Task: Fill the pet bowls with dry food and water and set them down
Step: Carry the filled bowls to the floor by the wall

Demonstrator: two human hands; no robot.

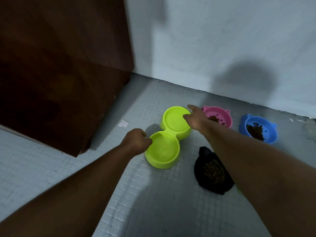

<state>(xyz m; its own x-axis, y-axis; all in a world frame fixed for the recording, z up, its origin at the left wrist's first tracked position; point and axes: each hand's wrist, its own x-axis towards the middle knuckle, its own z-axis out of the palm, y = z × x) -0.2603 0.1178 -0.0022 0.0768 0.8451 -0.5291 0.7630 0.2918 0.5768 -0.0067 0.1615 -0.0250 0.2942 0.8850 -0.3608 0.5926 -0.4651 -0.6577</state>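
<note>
Both hands on the green double bowl [159,164], which sits on the tiled floor [153,199].
The left hand [136,141] curls tight over the near cup's rim, and the right hand [195,118] hooks the far rim, thumb spread. The pink bowl [226,118], blue bowl [271,136] and black bowl [201,161] beside it hold kibble [213,171].

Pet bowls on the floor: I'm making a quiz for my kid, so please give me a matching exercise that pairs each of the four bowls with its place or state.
Things:
1. green double bowl
2. pink bowl
3. blue bowl
4. black bowl

Places or states:
a. farthest right, dry food inside
b. left hand at one end, right hand at the other, no dry food inside
c. nearest the person, dry food inside
d. partly hidden behind the right hand

Pairs: 1-b, 2-d, 3-a, 4-c
</note>
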